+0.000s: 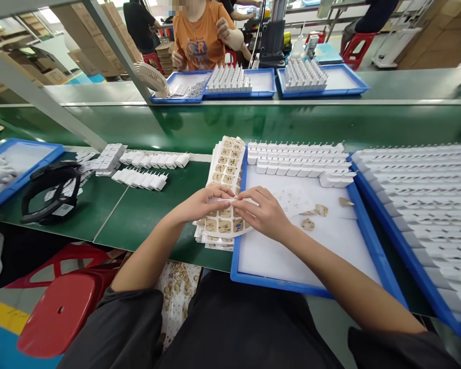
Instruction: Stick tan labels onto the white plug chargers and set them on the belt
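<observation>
My left hand (205,202) and my right hand (266,211) meet over a stack of sticker sheets (227,163), white with rows of tan die-cut pieces. Both have their fingertips closed together at the far edge of the top sticker sheet (225,226), which bows up toward me. Whether a single sticker is between the fingertips is too small to make out. Under my right forearm lies a blue-rimmed tray (292,285) with a white lining. It holds rows of white plug-like blocks (292,159) with metal pins, and loose tan scraps (308,224).
To the right is another blue tray (388,205) packed with white blocks. More white blocks (142,178) and a black ring-shaped headset (51,192) lie at left. A red stool (57,312) stands below. Across the bench, a person in orange (203,36) sits behind trays.
</observation>
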Demonstrator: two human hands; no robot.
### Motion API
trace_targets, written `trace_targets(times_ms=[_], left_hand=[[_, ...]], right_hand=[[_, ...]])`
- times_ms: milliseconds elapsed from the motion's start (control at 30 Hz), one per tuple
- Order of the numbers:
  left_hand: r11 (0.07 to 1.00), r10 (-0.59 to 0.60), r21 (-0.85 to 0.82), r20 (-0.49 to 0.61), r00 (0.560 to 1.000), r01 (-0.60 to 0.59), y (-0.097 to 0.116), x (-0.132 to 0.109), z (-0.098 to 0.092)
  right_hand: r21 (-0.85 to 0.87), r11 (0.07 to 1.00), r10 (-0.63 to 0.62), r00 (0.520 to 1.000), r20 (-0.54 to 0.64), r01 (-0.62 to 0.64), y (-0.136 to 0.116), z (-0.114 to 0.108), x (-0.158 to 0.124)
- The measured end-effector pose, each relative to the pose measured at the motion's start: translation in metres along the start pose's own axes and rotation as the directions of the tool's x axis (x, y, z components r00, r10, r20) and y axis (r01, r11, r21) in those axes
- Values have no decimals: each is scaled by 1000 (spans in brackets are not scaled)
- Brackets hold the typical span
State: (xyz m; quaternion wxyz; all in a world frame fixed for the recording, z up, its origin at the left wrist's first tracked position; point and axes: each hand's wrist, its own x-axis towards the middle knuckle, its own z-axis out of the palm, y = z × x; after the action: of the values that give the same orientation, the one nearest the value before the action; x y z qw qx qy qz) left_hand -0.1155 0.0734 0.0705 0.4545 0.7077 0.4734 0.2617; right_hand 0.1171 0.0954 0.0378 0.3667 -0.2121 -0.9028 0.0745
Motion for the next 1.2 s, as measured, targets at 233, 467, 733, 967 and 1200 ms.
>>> trace_targets(times_ms=[233,467,733,967,1200], left_hand=[[992,-104,-57,87,991,109,3,3,1],[938,-73,331,-89,993,98,-22,11,-14],[650,251,760,-200,947,-11,-7,93,11],[652,280,753,-133,951,-87,-1,168,54],[855,177,514,-156,972,-73,17,123,46]], right_hand=[[79,995,-56,997,-56,61,2,0,0],[232,972,-57,994,93,34,-5,-38,-22],[296,911,268,958,100,-286,-24,-56,-66],[227,916,340,940,0,-331,-21,-42,-80],[255,900,384,920,-79,-354,-21,-47,-84]])
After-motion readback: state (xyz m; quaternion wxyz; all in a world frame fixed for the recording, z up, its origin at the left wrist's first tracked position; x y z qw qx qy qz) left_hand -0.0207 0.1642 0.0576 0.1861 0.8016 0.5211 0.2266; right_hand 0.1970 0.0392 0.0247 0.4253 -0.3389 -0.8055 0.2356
